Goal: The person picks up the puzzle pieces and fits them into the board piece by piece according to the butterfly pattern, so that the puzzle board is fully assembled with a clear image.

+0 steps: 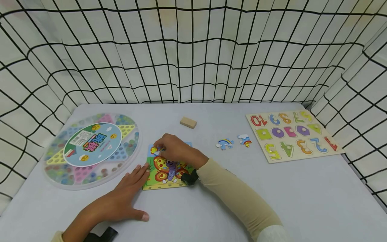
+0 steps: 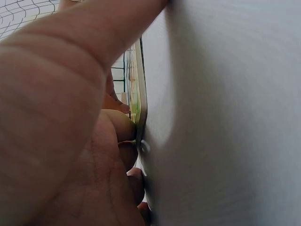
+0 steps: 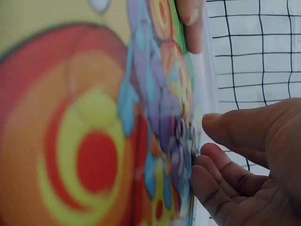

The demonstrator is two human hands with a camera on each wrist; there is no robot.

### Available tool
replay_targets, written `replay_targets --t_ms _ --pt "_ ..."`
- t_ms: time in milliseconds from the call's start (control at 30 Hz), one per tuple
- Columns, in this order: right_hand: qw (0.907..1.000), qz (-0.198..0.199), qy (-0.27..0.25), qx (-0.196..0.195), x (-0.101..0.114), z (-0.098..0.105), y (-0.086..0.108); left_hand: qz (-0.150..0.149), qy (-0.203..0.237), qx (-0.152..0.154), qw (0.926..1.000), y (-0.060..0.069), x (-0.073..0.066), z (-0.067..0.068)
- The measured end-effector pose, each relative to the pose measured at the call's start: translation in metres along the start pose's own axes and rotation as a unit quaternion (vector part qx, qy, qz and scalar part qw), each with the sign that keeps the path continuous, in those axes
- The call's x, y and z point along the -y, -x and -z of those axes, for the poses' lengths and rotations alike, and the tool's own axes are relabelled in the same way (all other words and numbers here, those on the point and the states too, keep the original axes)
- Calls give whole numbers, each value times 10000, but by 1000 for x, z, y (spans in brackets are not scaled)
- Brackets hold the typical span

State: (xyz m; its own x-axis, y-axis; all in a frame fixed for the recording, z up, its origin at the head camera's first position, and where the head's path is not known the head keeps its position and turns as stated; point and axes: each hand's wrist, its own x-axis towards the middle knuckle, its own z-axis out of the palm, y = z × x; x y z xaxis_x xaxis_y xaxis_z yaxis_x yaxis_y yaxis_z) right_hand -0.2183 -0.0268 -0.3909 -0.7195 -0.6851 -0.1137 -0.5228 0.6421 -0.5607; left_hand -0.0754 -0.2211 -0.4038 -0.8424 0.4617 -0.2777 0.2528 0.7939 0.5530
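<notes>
A butterfly jigsaw puzzle (image 1: 171, 173) lies flat on the table in front of me. My left hand (image 1: 127, 193) rests on the table with straight fingers, their tips at the puzzle's left edge and the thumb spread away. Over the puzzle's upper left part is my right hand (image 1: 173, 148), its fingers bent down by the sun picture (image 1: 154, 150). In the right wrist view the fingertips (image 3: 200, 172) meet the board while the thumb (image 3: 221, 125) stands a little apart; whether a piece is pinched there cannot be made out. Two loose rainbow puzzle pieces (image 1: 225, 144) (image 1: 244, 140) lie to the right.
On the left lies a round Chinese checkers set (image 1: 128, 168) with coloured marbles under its clear cover. A wooden block (image 1: 188, 122) sits behind the puzzle. The number-and-shape board (image 1: 294, 136) lies at the right. Black netting over white cloth (image 1: 193, 53) encloses the table's back and sides.
</notes>
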Motion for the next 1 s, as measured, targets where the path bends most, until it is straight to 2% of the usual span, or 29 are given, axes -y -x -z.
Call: replay_targets --t_ms 300,533,833,1000 --pt "9984 160 -399 -367 -14 19 9 44 -15 -18 10000 0 0 0" --pt "9962 183 -634 -565 -32 33 20 264 -188 66 9995 -2 -1 -1" --pt "9944 87 -670 -815 -57 47 40 229 -190 55 9995 -2 -1 -1" --pt "9931 5 -660 -967 -70 54 54 79 -127 -2 9999 0 -1 -1"
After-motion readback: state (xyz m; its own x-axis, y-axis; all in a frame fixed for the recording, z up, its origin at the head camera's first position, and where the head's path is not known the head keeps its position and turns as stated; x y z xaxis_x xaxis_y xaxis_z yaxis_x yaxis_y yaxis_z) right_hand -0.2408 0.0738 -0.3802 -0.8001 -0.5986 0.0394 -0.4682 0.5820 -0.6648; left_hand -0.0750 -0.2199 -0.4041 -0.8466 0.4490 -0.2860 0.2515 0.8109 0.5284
